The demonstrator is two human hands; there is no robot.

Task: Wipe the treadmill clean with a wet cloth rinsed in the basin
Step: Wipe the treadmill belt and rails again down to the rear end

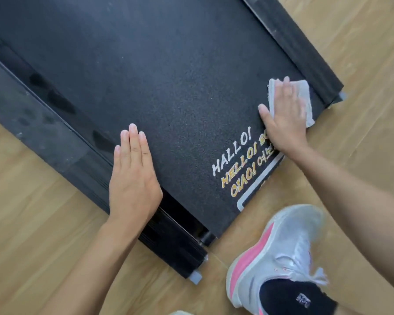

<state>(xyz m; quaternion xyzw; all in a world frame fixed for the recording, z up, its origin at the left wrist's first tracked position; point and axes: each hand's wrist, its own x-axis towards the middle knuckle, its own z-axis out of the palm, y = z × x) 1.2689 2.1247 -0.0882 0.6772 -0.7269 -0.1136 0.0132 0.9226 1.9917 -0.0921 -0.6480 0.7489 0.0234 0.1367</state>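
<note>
right hand flat, pressing cloth on treadmill belt | left hand flat, fingers straight, on belt edge

Left forearm and right forearm bare. At 5 o'clock: grey sneaker with pink side stripe; black sock with white emblem.

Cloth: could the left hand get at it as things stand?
Probably yes: bare belt lies between the left hand and the cloth, though the right hand presses flat on most of it.
</note>
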